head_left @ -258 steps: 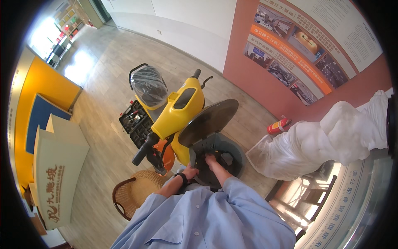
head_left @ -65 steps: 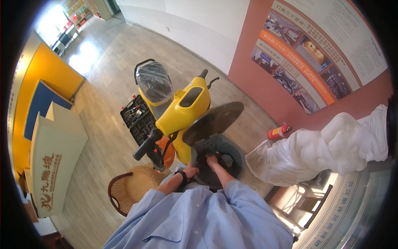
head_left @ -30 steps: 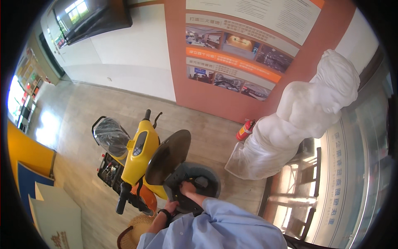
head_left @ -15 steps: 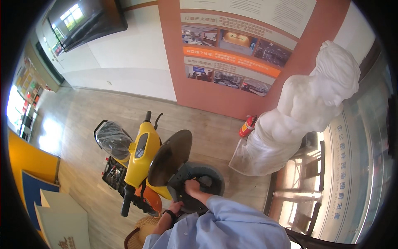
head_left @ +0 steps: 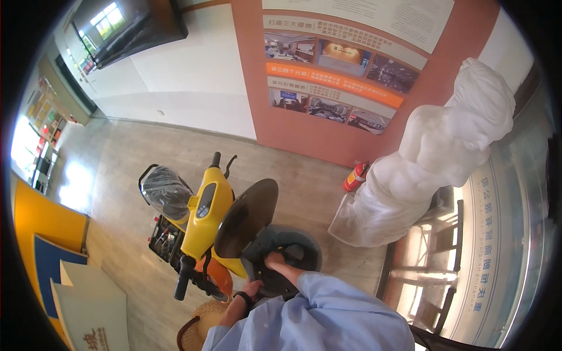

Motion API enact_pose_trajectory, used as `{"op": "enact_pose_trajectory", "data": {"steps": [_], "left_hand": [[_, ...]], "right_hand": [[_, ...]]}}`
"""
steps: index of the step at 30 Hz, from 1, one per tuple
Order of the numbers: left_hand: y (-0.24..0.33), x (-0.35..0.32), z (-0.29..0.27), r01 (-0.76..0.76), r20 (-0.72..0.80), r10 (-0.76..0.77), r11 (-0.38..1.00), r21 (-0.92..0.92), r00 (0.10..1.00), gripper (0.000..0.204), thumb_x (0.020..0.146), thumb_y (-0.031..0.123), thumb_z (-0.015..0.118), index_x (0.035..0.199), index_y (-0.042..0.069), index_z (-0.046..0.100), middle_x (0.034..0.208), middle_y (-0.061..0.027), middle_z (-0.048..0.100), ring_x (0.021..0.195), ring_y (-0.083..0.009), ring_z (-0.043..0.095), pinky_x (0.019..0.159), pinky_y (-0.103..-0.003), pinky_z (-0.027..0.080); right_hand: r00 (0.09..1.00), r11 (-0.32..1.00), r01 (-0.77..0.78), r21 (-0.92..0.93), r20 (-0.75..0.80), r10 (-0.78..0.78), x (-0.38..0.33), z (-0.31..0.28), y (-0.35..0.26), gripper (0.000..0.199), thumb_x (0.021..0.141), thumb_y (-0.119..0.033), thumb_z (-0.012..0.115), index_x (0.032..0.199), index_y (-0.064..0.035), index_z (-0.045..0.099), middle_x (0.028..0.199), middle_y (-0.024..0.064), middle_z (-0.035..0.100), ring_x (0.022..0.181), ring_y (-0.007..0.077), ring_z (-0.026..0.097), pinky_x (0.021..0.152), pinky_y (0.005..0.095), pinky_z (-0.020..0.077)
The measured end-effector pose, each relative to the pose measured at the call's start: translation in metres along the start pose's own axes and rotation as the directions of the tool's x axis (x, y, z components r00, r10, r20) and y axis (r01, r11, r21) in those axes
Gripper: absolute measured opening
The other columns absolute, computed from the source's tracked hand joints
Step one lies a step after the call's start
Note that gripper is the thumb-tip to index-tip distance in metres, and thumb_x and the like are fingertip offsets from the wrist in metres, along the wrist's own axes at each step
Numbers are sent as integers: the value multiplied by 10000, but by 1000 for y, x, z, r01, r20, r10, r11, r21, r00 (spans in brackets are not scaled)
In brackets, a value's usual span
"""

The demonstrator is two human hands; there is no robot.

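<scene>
Wooden flooring and a terracotta poster wall surround a yellow scooter. At six o'clock, the right hand and left hand press its dark seat area; grip unclear. Steady, even pressure seems wise.

Bright indoor daylight, coming from windows at upper left; glare patches wash out the wooden floor at left. White statue slightly overexposed. Strong fisheye bend, black vignette at rim. Centre sharp, edges soft. Soft shadows under the yellow scooter.
</scene>
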State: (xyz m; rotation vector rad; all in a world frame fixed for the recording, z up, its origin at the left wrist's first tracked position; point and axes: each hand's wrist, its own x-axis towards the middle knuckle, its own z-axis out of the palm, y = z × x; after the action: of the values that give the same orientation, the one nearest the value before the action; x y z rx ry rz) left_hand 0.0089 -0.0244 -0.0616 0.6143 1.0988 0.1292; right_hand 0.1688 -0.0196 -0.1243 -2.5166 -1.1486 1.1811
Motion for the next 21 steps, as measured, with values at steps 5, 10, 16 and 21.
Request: {"op": "enact_pose_trajectory", "data": {"steps": [5, 10, 16, 21], "left_hand": [[10, -17, 7, 23, 23, -22, 998, -63, 999, 415, 694, -96, 486, 1086, 39, 480, 916, -140, 582, 819, -311, 599, 704, -452, 530], [-3, -4, -6, 3, 42, -1, 999, -43, 999, 475, 685, -102, 488, 1132, 48, 426, 933, -134, 563, 836, -312, 590, 700, -441, 528], [3, -3, 4, -39, -3, 39, 995, 87, 999, 494, 667, -88, 504, 1135, 48, 433, 929, -120, 566, 813, -279, 583, 679, -386, 514], [-8, 3, -5, -101, 33, 100, 995, 23, 994, 446, 651, -75, 523, 1083, 25, 475, 909, -116, 585, 811, -261, 585, 665, -367, 510]], "right_hand": [[962, 963, 233, -132, -116, -249, -33, -19, -2, 248, 798, -245, 484, 830, -84, 670, 858, 177, 642, 797, 343, 625, 689, 433, 501], [954, 958, 248, -145, -135, -267, -42, -26, -10, 297, 843, -271, 425, 842, -87, 659, 855, 177, 643, 788, 344, 627, 676, 440, 498], [995, 994, -63, 94, 84, 56, -8, -6, 3, 503, 906, -404, 324, 987, -18, 637, 1082, 204, 583, 1023, 360, 550, 871, 422, 436], [998, 991, -60, 124, 25, 57, -10, -6, -1, 444, 892, -378, 374, 965, -34, 644, 1050, 163, 608, 992, 346, 568, 866, 429, 435]]}}
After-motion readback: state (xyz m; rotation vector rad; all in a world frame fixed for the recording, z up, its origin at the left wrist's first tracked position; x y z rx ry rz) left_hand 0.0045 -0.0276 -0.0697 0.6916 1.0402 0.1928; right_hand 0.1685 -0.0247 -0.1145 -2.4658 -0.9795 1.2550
